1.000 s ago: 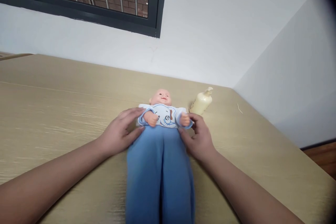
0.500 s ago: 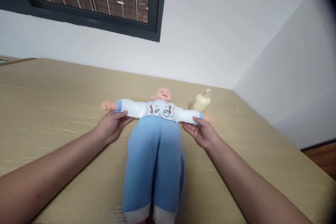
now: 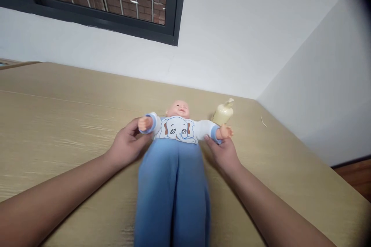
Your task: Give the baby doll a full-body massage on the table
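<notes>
A baby doll (image 3: 177,131) lies on its back on the wooden table, head away from me. It wears a white top with an elephant print and light blue trousers (image 3: 174,189). My left hand (image 3: 127,142) grips the doll's arm on the left, its fingers partly hidden behind the blue-cuffed sleeve. My right hand (image 3: 224,152) is closed on the other sleeve near its cuff, thumb on the near side. Both doll arms are raised and bent toward me. The doll's feet are out of view.
A cream-coloured bottle (image 3: 223,112) stands just beyond my right hand. Farther right, a thin pale string (image 3: 263,121) lies on the table (image 3: 72,123). White walls (image 3: 220,46) border the back, with a dark-framed window (image 3: 174,15) above.
The doll's arms were stretched out sideways; now they are raised and drawn inward, with both my hands moved along. The doll has shifted slightly toward me.
</notes>
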Demonstrator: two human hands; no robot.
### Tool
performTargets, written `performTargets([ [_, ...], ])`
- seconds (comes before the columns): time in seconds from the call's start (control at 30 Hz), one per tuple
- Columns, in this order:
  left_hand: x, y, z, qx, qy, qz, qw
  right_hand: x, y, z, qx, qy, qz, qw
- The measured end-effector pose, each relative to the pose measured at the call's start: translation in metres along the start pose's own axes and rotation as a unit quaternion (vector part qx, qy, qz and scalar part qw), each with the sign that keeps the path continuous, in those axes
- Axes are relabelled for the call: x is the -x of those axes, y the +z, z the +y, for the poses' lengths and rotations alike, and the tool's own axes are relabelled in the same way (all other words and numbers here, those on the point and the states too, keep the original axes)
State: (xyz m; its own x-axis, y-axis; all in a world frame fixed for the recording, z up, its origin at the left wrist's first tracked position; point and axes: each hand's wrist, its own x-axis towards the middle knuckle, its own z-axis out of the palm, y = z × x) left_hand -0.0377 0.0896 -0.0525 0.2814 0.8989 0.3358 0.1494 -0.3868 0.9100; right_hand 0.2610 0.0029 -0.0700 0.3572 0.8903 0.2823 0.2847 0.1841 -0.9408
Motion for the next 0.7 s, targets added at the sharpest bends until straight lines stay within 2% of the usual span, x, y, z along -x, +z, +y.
performTargets([
  [0.13,0.007,-0.002,0.007,-0.161,0.087,-0.044,0.982,0.012,0.003,-0.009,0.103,-0.107,-0.079,0.986],
  [0.27,0.005,-0.006,0.003,-0.246,0.160,-0.100,0.951,0.015,0.002,-0.010,0.201,-0.201,-0.143,0.948],
  [0.37,0.003,-0.008,0.000,-0.306,0.196,-0.129,0.923,0.015,0.000,-0.012,0.263,-0.228,-0.183,0.919],
  [0.47,0.002,-0.009,0.000,-0.348,0.219,-0.143,0.900,0.016,0.000,-0.015,0.302,-0.240,-0.198,0.901],
  [0.57,0.002,-0.008,0.001,-0.338,0.215,-0.139,0.905,0.016,0.002,-0.014,0.302,-0.236,-0.191,0.904],
  [0.7,0.001,-0.008,-0.003,-0.248,0.149,-0.100,0.952,0.011,0.001,-0.006,0.214,-0.178,-0.133,0.951],
])
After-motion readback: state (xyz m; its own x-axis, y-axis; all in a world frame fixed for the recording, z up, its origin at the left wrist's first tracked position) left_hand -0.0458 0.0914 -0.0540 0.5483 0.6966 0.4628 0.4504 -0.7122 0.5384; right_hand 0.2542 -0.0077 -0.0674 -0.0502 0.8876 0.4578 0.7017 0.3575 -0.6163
